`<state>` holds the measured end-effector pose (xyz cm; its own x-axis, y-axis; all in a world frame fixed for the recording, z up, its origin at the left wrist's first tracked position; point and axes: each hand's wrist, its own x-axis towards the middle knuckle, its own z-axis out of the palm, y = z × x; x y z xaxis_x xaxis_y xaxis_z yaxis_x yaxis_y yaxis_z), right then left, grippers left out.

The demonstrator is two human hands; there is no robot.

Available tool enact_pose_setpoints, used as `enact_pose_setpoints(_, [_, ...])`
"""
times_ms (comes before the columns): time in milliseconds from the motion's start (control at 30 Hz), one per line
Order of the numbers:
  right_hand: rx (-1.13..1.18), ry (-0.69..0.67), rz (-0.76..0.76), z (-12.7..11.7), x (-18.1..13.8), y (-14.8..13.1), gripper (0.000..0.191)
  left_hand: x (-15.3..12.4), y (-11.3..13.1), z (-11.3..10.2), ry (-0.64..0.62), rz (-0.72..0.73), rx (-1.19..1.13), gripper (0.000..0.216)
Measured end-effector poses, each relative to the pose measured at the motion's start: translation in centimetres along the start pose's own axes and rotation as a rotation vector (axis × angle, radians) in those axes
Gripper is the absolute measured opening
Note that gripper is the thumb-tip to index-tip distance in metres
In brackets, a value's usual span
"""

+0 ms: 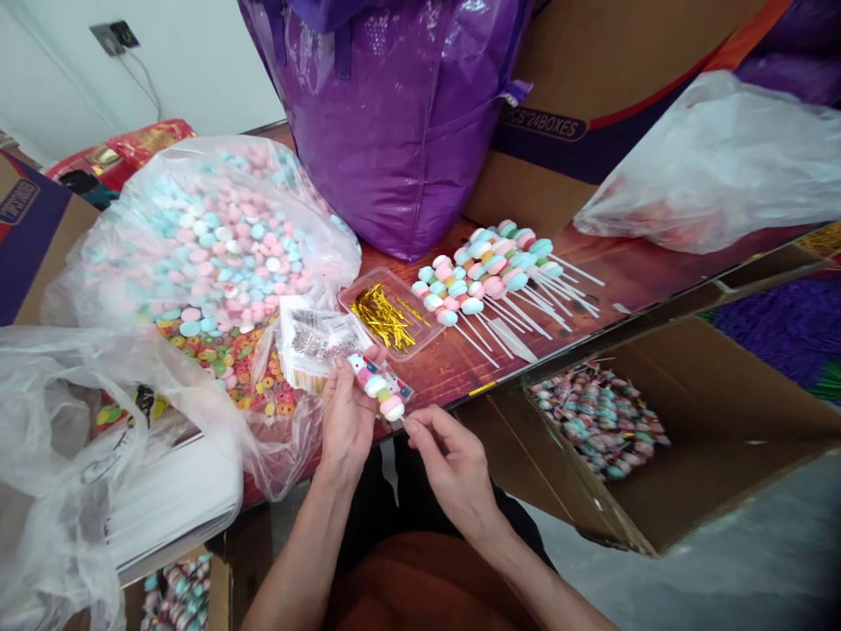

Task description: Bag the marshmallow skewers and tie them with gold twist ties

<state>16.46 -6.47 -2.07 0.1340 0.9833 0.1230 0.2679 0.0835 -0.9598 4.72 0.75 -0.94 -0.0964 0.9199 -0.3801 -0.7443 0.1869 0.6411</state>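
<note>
Purple and glossy, a bag (394, 131) stands behind the clear tray (424, 338) of gold ties (385, 317). Marshmallow skewers (496, 265) (sticks pointing away) lie right of that tray. Before it, the left hand (347, 421) is closed on a partly wrapped skewer (390, 407), whose lower end the right hand (460, 469) pinches.

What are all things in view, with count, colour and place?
Candy stick: one, pastel, centre
Candy skewers: many, pastel, on table
Tray: one, clear, centre
Ties: many, gold, in tray
Wrappers: many, whitish, beside tray
Bagged candies: many, pastel, left
Ring candies: many, multicoloured, left
Bulky bag: one, purple, back
Plastic bag: one, whitish, right
Printed cartons: two, brown and purple, left and back
Open carton: one, brown, lower right
Packed candies: many, multicoloured, inside
Socket: one, grey, upper left
Left hand: one, bare, holding candy stick
Right hand: one, bare, touching it
</note>
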Motion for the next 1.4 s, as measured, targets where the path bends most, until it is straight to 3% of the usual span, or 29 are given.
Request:
enact_pose_setpoints(167, [0.027, 0.028, 0.048, 0.0, -0.3, -0.1, 0.021, -0.3, -0.1, 0.2, -0.056, -0.011, -0.008, 0.019])
enact_pose_setpoints(400, [-0.168, 0.105, -0.288, 0.3, 0.9, 0.2, 0.018, -1.2, -0.6, 0.1, -0.079, -0.060, 0.128, 0.030])
enact_pose_setpoints(500, [-0.251, 0.120, -0.356, 0.0, 1.3, 0.6, 0.018, -1.0, -0.3, -0.2, -0.093, -0.089, 0.138, 0.030])
enact_pose_setpoints(700, [-0.196, 0.024, -0.307, -0.4, 1.3, 0.5, 0.017, -0.5, 0.3, 0.0, -0.110, -0.086, 0.185, 0.030])
enact_pose_setpoints(900, [-0.077, 0.110, -0.234, 1.2, 1.4, 0.2, 0.018, -2.1, -0.8, 0.5, -0.195, -0.131, 0.187, 0.025])
enact_pose_setpoints(1033, [0.025, 0.115, -0.113, 1.0, 1.6, -0.1, 0.017, -2.2, 0.2, 0.6, -0.222, -0.205, 0.210, 0.035])
enact_pose_setpoints(1200, [0.055, 0.033, 0.002, 0.1, 1.7, -0.6, 0.019, -1.0, 1.8, 0.3, -0.165, -0.073, 0.216, 0.033])
enact_pose_setpoints(1400, [-0.105, 0.130, -0.165, 1.7, 2.3, -0.6, 0.019, -1.7, 0.1, 0.4, -0.126, -0.099, 0.235, 0.031])
